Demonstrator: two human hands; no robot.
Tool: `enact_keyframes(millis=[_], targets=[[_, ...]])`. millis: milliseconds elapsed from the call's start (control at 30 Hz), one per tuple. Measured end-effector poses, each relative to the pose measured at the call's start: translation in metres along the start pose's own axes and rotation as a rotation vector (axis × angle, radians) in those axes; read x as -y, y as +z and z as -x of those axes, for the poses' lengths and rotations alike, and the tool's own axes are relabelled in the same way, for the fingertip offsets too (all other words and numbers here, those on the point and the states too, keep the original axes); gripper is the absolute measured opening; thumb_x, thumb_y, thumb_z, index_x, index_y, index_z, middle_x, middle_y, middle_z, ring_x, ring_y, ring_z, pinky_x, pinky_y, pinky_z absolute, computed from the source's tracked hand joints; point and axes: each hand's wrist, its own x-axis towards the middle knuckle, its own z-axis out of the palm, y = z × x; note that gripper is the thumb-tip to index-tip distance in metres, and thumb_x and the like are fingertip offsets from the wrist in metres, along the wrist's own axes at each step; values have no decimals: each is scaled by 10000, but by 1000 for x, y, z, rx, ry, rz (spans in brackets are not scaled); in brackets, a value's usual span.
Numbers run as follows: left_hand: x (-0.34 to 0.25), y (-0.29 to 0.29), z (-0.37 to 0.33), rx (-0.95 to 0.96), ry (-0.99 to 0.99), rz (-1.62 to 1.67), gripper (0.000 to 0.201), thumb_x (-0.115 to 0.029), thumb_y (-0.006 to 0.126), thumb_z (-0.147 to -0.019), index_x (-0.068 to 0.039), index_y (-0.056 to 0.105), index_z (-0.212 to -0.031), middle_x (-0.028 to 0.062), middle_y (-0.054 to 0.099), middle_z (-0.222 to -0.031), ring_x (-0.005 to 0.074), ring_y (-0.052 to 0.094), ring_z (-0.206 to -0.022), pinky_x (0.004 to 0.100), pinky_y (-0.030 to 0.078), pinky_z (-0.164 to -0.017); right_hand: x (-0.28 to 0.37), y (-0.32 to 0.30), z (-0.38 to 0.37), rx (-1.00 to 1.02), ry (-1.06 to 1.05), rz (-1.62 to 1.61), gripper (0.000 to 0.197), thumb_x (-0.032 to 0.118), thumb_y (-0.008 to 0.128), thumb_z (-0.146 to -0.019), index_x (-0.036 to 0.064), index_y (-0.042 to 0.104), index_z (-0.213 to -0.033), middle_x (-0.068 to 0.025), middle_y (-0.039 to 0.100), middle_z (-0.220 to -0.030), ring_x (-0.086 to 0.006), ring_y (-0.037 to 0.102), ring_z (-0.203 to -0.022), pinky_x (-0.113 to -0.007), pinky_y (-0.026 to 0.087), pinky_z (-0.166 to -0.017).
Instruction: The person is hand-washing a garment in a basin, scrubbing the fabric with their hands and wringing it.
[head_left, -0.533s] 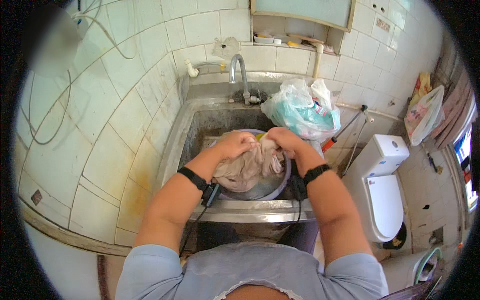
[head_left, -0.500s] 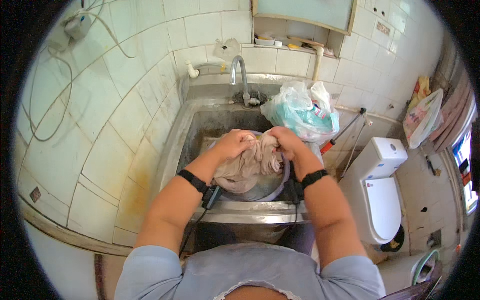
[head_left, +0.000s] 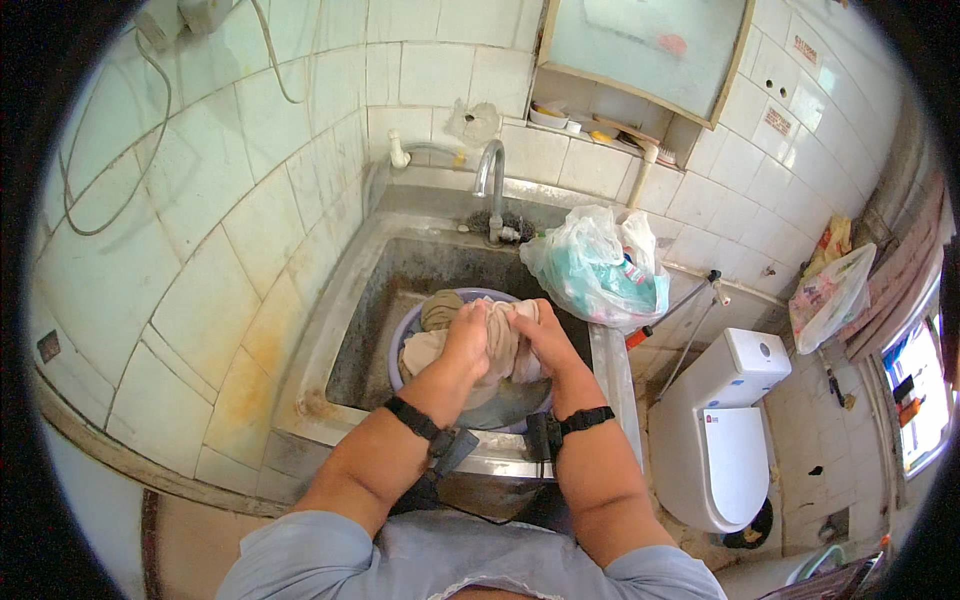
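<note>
Scrubbing is the step in hand, as I judge it: both hands are closed on a wet beige cloth (head_left: 497,345) in the centre of the frame, w/ the fabric bunched up between them. The left hand (head_left: 467,335) grips one fold and the right hand (head_left: 543,335) grips the fold beside it, knuckles almost touching, so the cloth is pinched and pressed together, not spread. The rest of the cloth hangs down into a round purple basin (head_left: 415,320), which stands inside the steel sink (head_left: 340,300). Each wrist has a black band w/ a small device.

The tap (head_left: 492,175) is at centre top of the frame, above the basin; I cannot tell if water is running. A clear plastic bag (head_left: 590,270) w/ blue-green contents sits on the sink edge, right of centre, near the right hand but apart from it. A white toilet (head_left: 725,420) is at lower right, and a wall shelf (head_left: 600,125) w/ small items at top centre.

Next move, in my opinion, calls for rubbing the two folds against each other w/ firm pressure, then shifting the grip to a fresh part, keeping the cloth over the basin so water does not go outside.
</note>
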Motion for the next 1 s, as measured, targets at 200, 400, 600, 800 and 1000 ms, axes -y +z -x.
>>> enact_keyframes(millis=[200,400,600,800,1000], targets=[[20,-20,-27,-74,98,-79,285,-261,445,-1021,-7,549,-1100,81,597,-1032,182,553,-963,349,463,-854,6,5,1,-57,-81,238,445,193,757,-756,-5,548,-1095,-66,592,-993,-148,556,-925,-304,466,-785],[14,-22,-29,-85,154,-376,319,-357,414,-1023,-73,561,-1026,63,585,-927,188,565,-848,355,479,-786,5,16,6,-40,-323,361,209,89,694,-804,-8,631,-978,-32,632,-831,-101,557,-759,-262,471,-696],[52,-32,-39,-18,-85,39,466,-469,363,-1017,-64,589,-1065,105,641,-1025,241,627,-895,394,524,-775,7,42,14,-98,-392,468,214,173,685,-836,4,635,-956,-111,642,-806,-185,586,-717,-317,480,-691],[21,7,0,76,-193,134,530,-443,359,-1028,24,557,-1179,131,615,-1141,215,591,-1009,353,458,-904,-9,19,-4,-285,-239,576,282,253,679,-847,-23,627,-882,-171,628,-739,-243,585,-646,-362,474,-643],[12,-8,-4,-15,-253,27,558,-480,318,-1023,3,584,-1111,131,628,-1109,223,599,-1008,381,484,-866,16,45,23,-120,-378,575,295,269,691,-843,-18,627,-864,-147,613,-720,-219,574,-643,-345,476,-642]])
